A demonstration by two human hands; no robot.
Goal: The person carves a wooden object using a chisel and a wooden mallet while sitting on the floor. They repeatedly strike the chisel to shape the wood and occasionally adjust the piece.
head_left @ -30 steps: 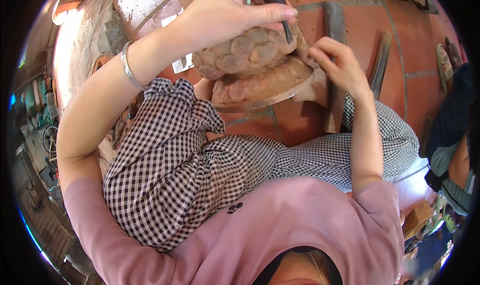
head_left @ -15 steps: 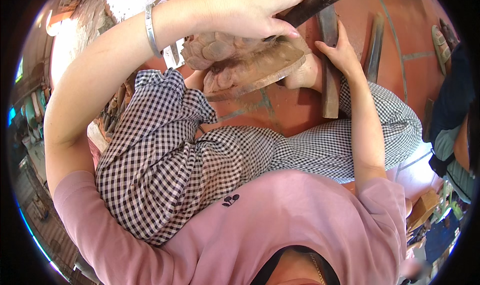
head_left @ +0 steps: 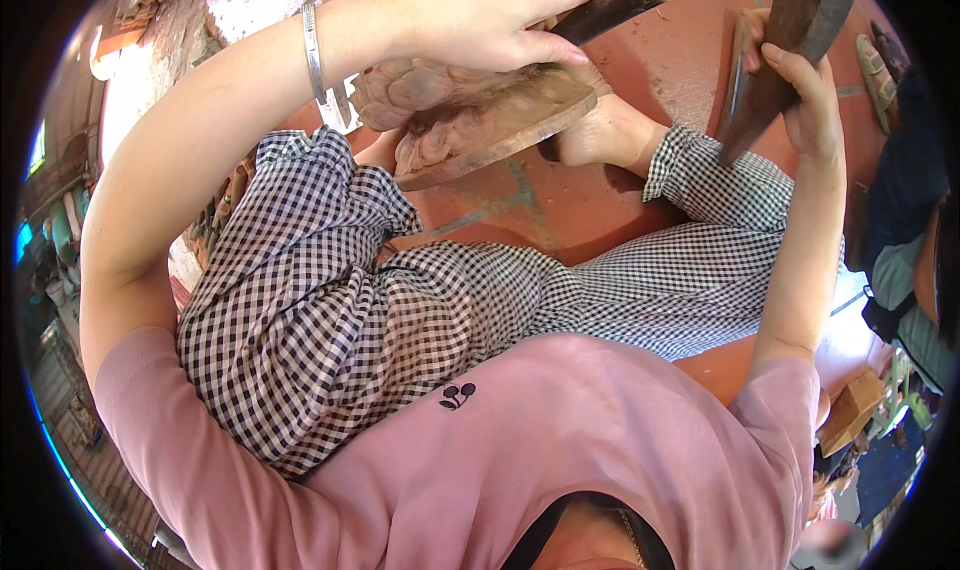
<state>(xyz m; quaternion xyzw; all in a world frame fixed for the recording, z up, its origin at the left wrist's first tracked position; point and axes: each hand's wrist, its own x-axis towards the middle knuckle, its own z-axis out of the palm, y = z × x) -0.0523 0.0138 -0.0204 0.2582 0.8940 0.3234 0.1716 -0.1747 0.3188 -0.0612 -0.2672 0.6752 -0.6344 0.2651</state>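
Note:
A carved piece of brown wood (head_left: 490, 135), with rounded, petal-like relief and a flat sawn edge, lies between my feet. Above it, my left hand (head_left: 505, 18) grips a chisel by its dark round handle (head_left: 620, 8); the blade end is hidden behind the hand. My right hand (head_left: 808, 95) is up at the right, its fingers wrapped around a dark wooden mallet (head_left: 785, 65), a thick flat-sided bar. The mallet is held at a slant, apart from the chisel. Beside it, a second dark bar (head_left: 733, 85) lies on the floor, partly covered by the right hand and mallet.
Red tiles (head_left: 640, 65) make up the floor. Rough timber (head_left: 185, 35) and a row of tools (head_left: 225, 205) are at the left. A sandal (head_left: 875, 80) and another person's dark clothing (head_left: 895, 190) show at the right edge. My checked trouser legs frame the carving.
My right hand has swung the mallet up and to the right, away from beside my foot. My left hand keeps its grip on the chisel, with only a slight leftward shift in the picture.

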